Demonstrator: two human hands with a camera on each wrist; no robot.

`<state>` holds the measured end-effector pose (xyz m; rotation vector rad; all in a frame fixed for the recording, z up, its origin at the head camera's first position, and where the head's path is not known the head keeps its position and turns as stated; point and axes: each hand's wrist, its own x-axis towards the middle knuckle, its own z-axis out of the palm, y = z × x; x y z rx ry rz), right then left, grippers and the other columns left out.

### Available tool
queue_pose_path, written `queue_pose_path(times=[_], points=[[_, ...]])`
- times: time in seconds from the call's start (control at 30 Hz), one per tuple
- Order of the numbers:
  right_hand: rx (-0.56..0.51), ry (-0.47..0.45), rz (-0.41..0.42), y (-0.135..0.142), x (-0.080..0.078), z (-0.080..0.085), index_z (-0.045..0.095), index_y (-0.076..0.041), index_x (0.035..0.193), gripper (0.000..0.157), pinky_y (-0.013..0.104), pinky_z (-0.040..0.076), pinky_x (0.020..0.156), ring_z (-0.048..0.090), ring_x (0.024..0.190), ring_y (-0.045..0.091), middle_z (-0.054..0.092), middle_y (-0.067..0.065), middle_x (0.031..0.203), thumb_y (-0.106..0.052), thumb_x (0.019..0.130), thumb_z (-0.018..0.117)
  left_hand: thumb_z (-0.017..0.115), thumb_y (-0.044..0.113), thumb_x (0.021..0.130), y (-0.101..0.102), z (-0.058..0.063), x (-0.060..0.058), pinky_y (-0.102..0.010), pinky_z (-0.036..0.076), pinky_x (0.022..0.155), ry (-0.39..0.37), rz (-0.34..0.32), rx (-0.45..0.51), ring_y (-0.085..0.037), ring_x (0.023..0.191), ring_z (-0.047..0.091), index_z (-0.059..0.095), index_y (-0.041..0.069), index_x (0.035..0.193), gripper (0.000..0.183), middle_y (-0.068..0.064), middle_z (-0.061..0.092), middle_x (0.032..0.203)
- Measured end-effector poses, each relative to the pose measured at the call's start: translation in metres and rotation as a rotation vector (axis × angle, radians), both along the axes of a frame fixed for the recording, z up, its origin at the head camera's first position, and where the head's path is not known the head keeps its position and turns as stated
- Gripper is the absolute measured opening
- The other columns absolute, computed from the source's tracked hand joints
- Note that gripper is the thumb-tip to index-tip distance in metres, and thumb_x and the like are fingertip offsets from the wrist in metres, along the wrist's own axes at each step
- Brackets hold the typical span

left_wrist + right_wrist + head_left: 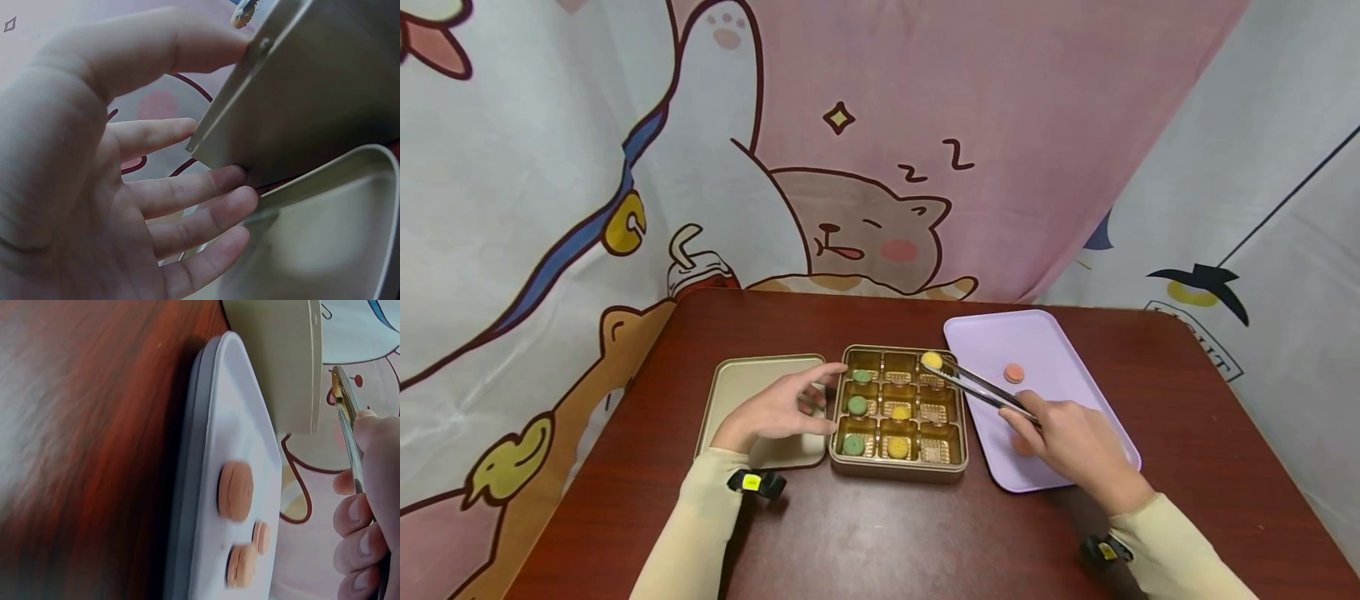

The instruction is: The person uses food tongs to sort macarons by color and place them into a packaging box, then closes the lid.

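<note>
A gold box (898,472) divided into several compartments stands mid-table. Three green macarons (857,406) fill its left column, one per compartment; two yellow macarons (898,448) lie in the middle column's centre and front. My right hand (1078,442) grips metal tongs (981,390), whose tips pinch another yellow macaron (931,360) over the back right compartment. Spread around the left side of the box, my left hand (778,408) has thumb and fingertips right at its wall (300,106), fingers loosely bent.
Right of the box lies a lilac tray (1056,342) bearing pink macarons (1013,372); three show in the right wrist view, and my right hand partly covers some in the head view. A flat gold lid (733,392) lies left of the box, under my left hand. A printed curtain (1037,150) hangs behind the table.
</note>
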<state>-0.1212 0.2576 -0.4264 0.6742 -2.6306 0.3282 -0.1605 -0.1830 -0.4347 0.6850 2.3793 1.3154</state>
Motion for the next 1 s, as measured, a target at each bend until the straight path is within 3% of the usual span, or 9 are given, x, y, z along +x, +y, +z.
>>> queue_pose_path(times=[0.1,0.27,0.57,1.0], points=[[0.004,-0.005,0.002,-0.009,-0.002,0.000,0.052,-0.025,0.079,0.034,0.033,0.032,0.040,0.041,0.046,0.009,0.041,-0.022,0.051,-0.040,0.093,0.079,0.088,0.022,0.086,0.001,0.001,0.000,-0.049,0.057,0.097,-0.003,0.001,-0.006,-0.028,0.112,0.065,0.040,0.017,0.161,0.089,-0.014,0.058,0.142],[0.031,-0.004,0.004,-0.019,-0.006,-0.001,0.049,-0.022,0.077,0.038,0.035,0.029,0.039,0.036,0.045,0.014,0.035,-0.010,0.051,-0.042,0.093,0.078,0.088,0.023,0.086,0.001,0.000,-0.001,-0.048,0.057,0.097,0.005,-0.002,-0.014,-0.028,0.112,0.065,0.040,0.016,0.161,0.089,-0.014,0.058,0.143],[0.057,-0.028,0.010,-0.030,-0.009,0.001,0.049,-0.022,0.078,0.039,0.036,0.030,0.038,0.036,0.046,0.014,0.036,-0.010,0.052,-0.046,0.096,0.074,0.088,0.022,0.086,0.000,0.000,0.001,-0.048,0.057,0.098,-0.001,0.003,-0.008,-0.028,0.113,0.065,0.040,0.016,0.161,0.090,-0.015,0.057,0.143],[0.071,-0.076,-0.025,-0.035,-0.010,0.002,0.055,-0.018,0.087,0.036,0.043,0.036,0.039,0.045,0.045,0.019,0.042,-0.004,0.052,-0.048,0.098,0.071,0.088,0.020,0.086,0.002,0.001,0.000,-0.047,0.057,0.097,-0.003,0.002,-0.014,-0.028,0.111,0.065,0.040,0.017,0.162,0.090,-0.013,0.057,0.143]])
